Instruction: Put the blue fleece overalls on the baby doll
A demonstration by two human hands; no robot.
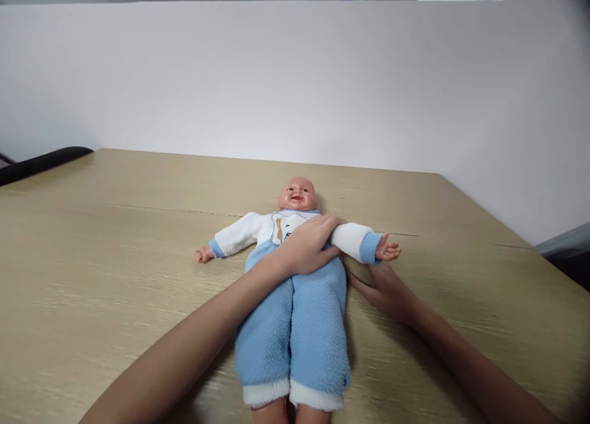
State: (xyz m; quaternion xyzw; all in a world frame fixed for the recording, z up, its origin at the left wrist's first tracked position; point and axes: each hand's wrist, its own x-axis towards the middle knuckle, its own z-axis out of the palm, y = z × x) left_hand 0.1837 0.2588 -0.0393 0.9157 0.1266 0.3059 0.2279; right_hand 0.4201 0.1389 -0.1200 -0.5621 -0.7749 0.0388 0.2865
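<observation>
Recorder: State the position of the item.

Inspector: One baby doll (318, 313), on its back on the wood-grain tabletop (138, 258), head (297, 195) away from the person and legs running out of view at the lower edge. It lies in front of a white partition (276, 86).

Recorder: Condition of the left hand?

Inspector: The left hand (313, 243) lies across the doll's chest, palm down, partly covering the printed motif. Fingers and thumb sit either side of the top of the white sleeve (353, 239) on the person's right. Whether they squeeze it, I cannot tell.

Recorder: And the right?

Inspector: The right hand (387, 289) is low beside the doll's waist, below the blue cuff (370, 248). Its thumb points toward the romper; the fingers are partly hidden, so grip and contact cannot be confirmed.

Recorder: Any finding on handling?

Inspector: In my judgement, chest pressure should be light and spread over the palm, enough to stop sliding. The sleeve is best supported near the shoulder; pulling on the cuff alone could twist the arm or drag the fabric. Both hands should act evenly, lest the body roll.
</observation>
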